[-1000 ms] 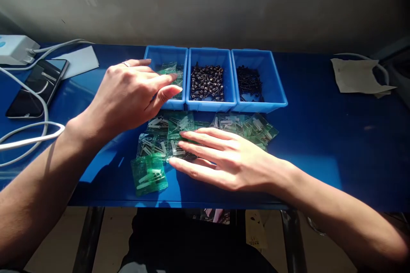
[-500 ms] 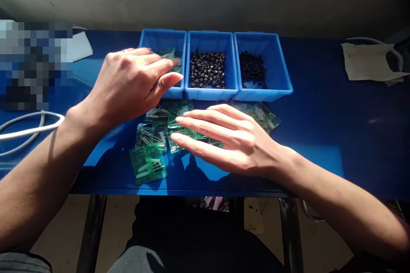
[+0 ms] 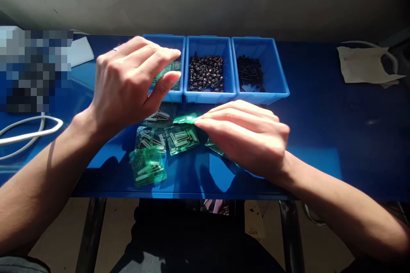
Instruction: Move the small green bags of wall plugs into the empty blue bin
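A: Where is the green packet (image 3: 185, 118) you have hold of?
B: Centre of the frame, in your right hand (image 3: 246, 136); your thumb and fingertips pinch one end, and you see it nearly edge-on.
A: And your left hand (image 3: 124, 76)?
B: Left of centre, your thumb and forefinger stand apart over the left blue bin (image 3: 175, 95). You cannot tell whether the hidden fingers touch anything.
A: How should the packet handle for you?
B: Probably light, with soft, slick film that bends easily. If it is like the loose packets (image 3: 182, 140) lower centre, you would feel stiff little pieces sliding inside. Your best grip is likely a flat edge or corner, clear of the contents; tug hard and the film might tear.
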`<state>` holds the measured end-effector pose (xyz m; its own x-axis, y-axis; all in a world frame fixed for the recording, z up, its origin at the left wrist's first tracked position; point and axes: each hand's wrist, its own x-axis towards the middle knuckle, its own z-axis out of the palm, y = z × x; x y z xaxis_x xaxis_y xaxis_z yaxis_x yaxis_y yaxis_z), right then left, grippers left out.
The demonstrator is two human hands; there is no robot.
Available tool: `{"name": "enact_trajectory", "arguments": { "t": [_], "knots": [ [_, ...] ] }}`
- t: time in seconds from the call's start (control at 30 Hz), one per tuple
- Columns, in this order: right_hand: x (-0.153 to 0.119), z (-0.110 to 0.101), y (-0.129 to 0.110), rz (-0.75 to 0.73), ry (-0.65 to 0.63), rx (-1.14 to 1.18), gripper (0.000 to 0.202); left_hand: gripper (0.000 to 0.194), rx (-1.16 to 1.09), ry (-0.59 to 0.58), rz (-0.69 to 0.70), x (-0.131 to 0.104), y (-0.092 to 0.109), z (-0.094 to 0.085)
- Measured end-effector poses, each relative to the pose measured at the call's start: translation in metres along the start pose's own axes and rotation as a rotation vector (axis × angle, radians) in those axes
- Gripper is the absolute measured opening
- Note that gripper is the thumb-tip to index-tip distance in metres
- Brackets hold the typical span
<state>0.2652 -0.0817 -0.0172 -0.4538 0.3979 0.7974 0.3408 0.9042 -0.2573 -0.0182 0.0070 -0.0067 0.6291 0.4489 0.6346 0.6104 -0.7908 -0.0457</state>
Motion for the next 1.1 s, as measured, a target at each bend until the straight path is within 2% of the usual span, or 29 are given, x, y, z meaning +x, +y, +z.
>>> {"name": "enact_trajectory", "arguments": {
  "t": [0.1, 0.2, 0.23, 0.3, 0.37, 0.5, 0.6, 0.63, 0.7, 0.73, 0.77, 0.8, 0.83, 0.93, 0.97, 1.1],
  "knots": [
    [0.004, -0.005, -0.002, 0.139, 0.154, 0.028, 0.019, 0.048, 0.005, 0.125, 0.098, 0.005, 0.011, -0.004],
    [0.009, -0.009, -0.002, 0.389, 0.291, 0.094, 0.017, 0.059, -0.042, 0.156, 0.202, 0.011, 0.024, -0.006],
    [0.01, -0.01, -0.001, 0.455, 0.315, 0.122, 0.018, 0.059, -0.08, 0.152, 0.201, 0.013, 0.029, -0.007],
    [0.012, -0.011, 0.002, 0.507, 0.333, 0.175, 0.021, 0.047, -0.182, 0.149, 0.161, 0.017, 0.038, -0.008],
    [0.012, -0.011, 0.005, 0.52, 0.324, 0.234, 0.024, 0.036, -0.241, 0.153, 0.175, 0.019, 0.045, -0.009],
    [0.012, -0.014, 0.002, 0.559, 0.207, 0.329, 0.028, 0.043, -0.333, 0.259, 0.239, 0.016, 0.047, -0.009],
    [0.011, -0.014, -0.004, 0.55, 0.151, 0.381, 0.03, 0.043, -0.458, 0.339, 0.054, 0.011, 0.048, -0.008],
    [0.012, -0.014, -0.005, 0.556, 0.159, 0.383, 0.028, 0.046, -0.486, 0.336, -0.032, 0.01, 0.05, -0.008],
    [0.012, -0.012, -0.005, 0.584, 0.19, 0.38, 0.022, 0.054, -0.536, 0.31, -0.043, 0.009, 0.054, -0.008],
    [0.012, -0.011, -0.004, 0.595, 0.209, 0.401, 0.02, 0.054, -0.536, 0.284, -0.13, 0.008, 0.057, -0.008],
    [0.012, -0.011, -0.003, 0.599, 0.23, 0.455, 0.018, 0.058, -0.519, 0.269, -0.136, 0.008, 0.059, -0.008],
    [0.013, -0.011, -0.001, 0.619, 0.245, 0.534, 0.018, 0.06, -0.479, 0.342, -0.017, 0.008, 0.061, -0.009],
    [0.013, -0.011, 0.001, 0.646, 0.256, 0.627, 0.019, 0.061, -0.418, 0.283, -0.061, 0.008, 0.062, -0.01],
    [0.014, -0.013, 0.005, 0.761, 0.234, 0.844, 0.035, 0.037, -0.266, 0.165, -0.066, 0.007, 0.064, -0.014],
    [0.013, -0.014, 0.005, 0.788, 0.222, 0.871, 0.038, 0.029, -0.243, 0.16, -0.073, 0.007, 0.064, -0.016],
    [0.012, -0.017, 0.0, 0.779, 0.168, 0.838, 0.024, 0.021, -0.288, 0.202, -0.091, 0.006, 0.063, -0.019]
  ]
}}
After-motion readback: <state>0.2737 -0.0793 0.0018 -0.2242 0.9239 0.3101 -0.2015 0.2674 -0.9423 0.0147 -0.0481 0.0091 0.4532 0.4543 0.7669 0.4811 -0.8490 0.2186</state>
